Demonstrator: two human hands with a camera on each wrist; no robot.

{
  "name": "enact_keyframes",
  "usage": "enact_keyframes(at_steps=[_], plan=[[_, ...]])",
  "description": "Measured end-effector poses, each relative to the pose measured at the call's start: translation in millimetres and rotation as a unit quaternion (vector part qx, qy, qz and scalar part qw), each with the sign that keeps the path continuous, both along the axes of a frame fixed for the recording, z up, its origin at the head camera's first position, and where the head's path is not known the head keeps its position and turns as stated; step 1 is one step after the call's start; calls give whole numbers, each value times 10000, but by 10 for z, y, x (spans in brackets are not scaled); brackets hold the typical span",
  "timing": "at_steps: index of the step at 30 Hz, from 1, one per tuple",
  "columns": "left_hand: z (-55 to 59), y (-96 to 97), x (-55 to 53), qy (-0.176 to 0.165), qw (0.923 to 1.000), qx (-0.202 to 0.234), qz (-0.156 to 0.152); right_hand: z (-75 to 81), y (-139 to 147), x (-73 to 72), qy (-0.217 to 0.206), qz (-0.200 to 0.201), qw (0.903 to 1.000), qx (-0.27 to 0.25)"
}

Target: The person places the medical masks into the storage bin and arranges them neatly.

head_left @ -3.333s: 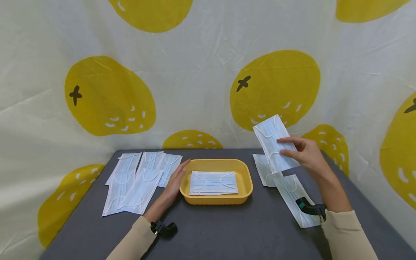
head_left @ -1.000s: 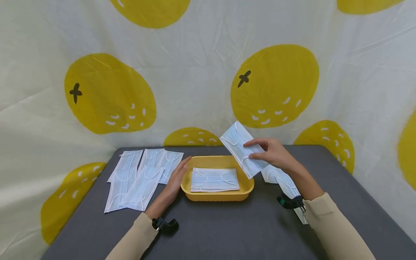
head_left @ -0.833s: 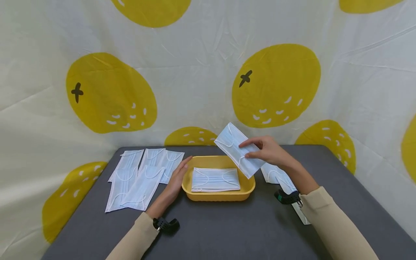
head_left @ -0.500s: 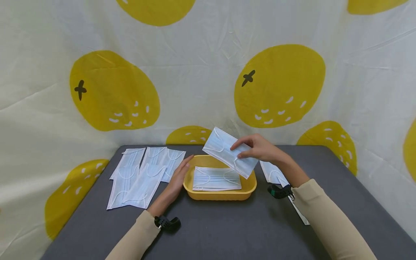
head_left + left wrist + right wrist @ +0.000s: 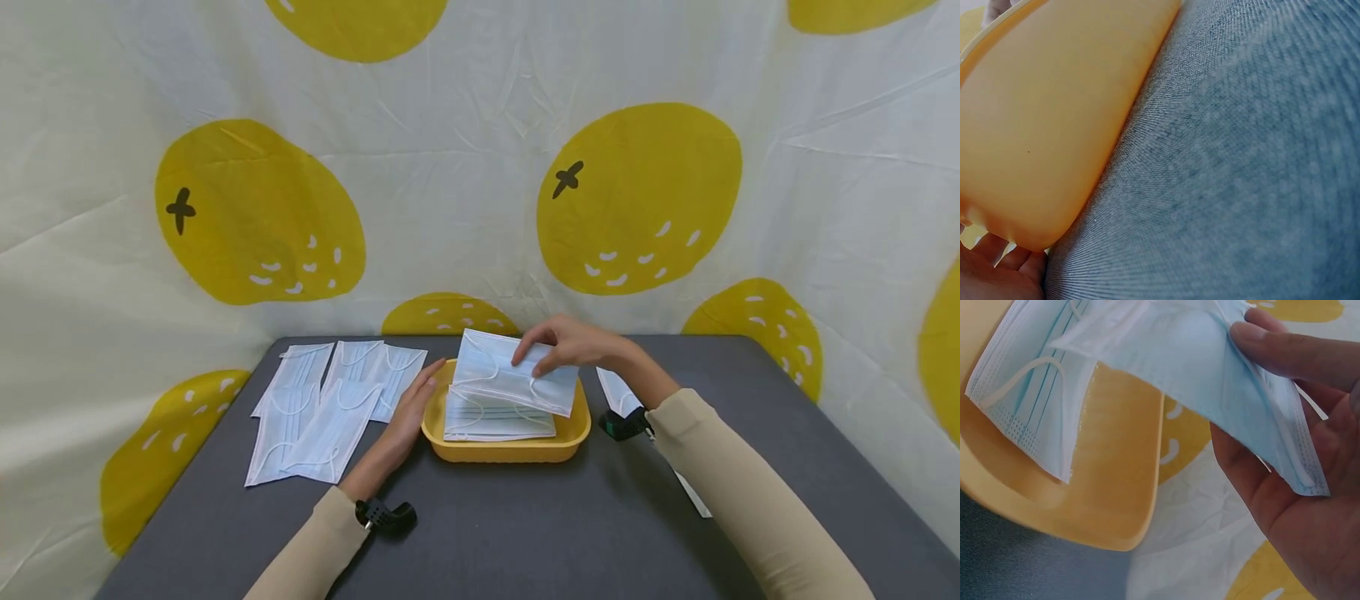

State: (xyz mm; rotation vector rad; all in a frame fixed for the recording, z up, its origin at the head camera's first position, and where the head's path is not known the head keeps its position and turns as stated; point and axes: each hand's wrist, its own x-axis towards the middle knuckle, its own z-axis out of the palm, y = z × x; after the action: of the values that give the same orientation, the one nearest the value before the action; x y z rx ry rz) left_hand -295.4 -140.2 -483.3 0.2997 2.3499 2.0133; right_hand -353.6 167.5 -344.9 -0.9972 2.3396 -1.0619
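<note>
A yellow tray [image 5: 504, 452] sits mid-table with a stack of face masks [image 5: 498, 423] lying in it. My right hand [image 5: 570, 343] pinches a light blue face mask [image 5: 487, 362] between thumb and fingers, tilted over the stack and overlapping it in the head view. In the right wrist view the held mask [image 5: 1191, 369] bends, one ear loop along its near edge, and a stacked mask [image 5: 1035, 394] shows below in the tray. My left hand [image 5: 405, 417] rests with straight fingers against the tray's left side; the left wrist view shows its fingers at the tray wall [image 5: 1054, 137].
Several masks [image 5: 330, 433] lie spread and overlapping on the dark table [image 5: 480, 533] left of the tray. To the right, more masks [image 5: 618, 392] lie partly hidden beneath the right forearm. A white curtain [image 5: 450, 208] with yellow fruit prints hangs behind the table.
My right hand has carried its mask leftward from the right-hand masks, then lowered it over the tray, turning it nearly level. My left hand has stayed at the tray's side.
</note>
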Motion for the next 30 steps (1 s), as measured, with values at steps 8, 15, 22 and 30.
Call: enact_keyframes(at_steps=[8,15,22,30], plan=[[-11,-14,-17,5,10000,11,10,-83,-114,-85,-764,349,9962,230],[-6,-33,-23,43,10000,56,-6,-262,-196,-178,-987,720,9925,77],[1,-20,-8,-14,10000,24,17,-380,-268,-193,-1381,896,9863,56],[16,-38,-7,23,10000,18,27,-365,-338,-167,-1359,690,9873,437]])
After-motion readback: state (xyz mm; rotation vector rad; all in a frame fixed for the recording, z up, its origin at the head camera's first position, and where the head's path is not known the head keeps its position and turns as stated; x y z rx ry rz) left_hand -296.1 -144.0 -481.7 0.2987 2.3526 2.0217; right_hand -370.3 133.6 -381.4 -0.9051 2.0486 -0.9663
